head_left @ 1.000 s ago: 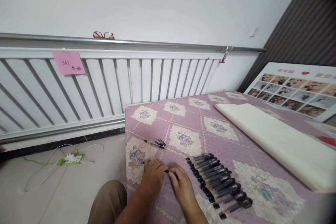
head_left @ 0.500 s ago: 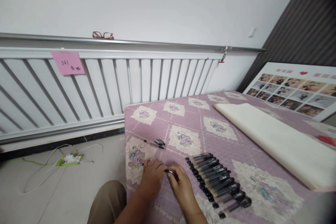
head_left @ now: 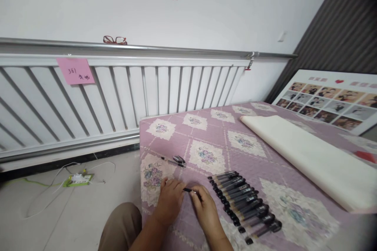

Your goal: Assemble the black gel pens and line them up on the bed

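Between my two hands, low over the bed's edge, a slim black pen (head_left: 187, 190) shows. My left hand (head_left: 171, 200) is closed round one side of it, and most of the pen there is hidden by the fingers. Thumb and fingertips of my right hand (head_left: 203, 204) pinch its other end. To the right of that hand lies a row of several black-capped pens (head_left: 247, 200), side by side. Beyond my left hand, a loose pen (head_left: 173, 162) lies beside small dark pen parts (head_left: 179, 159) that I cannot make out exactly.
A purple flowered bedspread (head_left: 206, 121) covers the surface. A long cream folded pad (head_left: 300, 157) lies at the right, with a photo board (head_left: 326, 98) behind. The white radiator (head_left: 165, 86) runs along the wall, glasses (head_left: 114, 40) above it. A power strip (head_left: 78, 179) with cables is on the floor.
My right hand has shifted slightly at the pen, and the black piece between the hands shows a little differently. The pen row and loose pen have stayed where they were.
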Tool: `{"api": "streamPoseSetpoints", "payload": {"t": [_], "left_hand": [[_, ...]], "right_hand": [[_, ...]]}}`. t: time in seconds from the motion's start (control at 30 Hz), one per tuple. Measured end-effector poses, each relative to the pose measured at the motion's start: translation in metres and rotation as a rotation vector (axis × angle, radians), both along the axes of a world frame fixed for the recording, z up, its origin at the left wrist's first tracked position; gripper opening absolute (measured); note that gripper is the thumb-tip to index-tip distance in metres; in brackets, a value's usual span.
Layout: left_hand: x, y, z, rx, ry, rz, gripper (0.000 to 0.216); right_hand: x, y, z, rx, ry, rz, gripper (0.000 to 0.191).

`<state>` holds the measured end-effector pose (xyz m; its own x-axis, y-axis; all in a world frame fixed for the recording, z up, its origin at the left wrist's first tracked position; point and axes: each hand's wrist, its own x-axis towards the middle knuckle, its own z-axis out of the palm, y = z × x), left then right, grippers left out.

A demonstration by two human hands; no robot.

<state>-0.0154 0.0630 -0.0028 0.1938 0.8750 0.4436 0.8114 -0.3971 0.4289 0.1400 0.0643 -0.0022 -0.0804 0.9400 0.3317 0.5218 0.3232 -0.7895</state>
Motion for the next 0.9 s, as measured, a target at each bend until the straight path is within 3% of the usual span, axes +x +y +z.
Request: {"api": "streamPoseSetpoints", "payload": {"t": [0.17, 0.57, 0.9], "left_hand": [[0.001, 0.003, -0.001, -0.05, 0.023, 0.094, 0.028], [0.002, 0.004, -0.002, -0.107, 0.073, 0.081, 0.024], [0.001, 0.004, 0.0, -0.083, 0.018, 0.075, 0.022]], "right_hand": [[0.006, 0.001, -0.001, -0.049, 0.12, -0.113, 0.023], [0.01, 0.005, -0.006, -0.095, 0.314, -0.158, 0.034], [0.009, 0.002, 0.009, -0.093, 0.254, -0.121, 0.03]]}}
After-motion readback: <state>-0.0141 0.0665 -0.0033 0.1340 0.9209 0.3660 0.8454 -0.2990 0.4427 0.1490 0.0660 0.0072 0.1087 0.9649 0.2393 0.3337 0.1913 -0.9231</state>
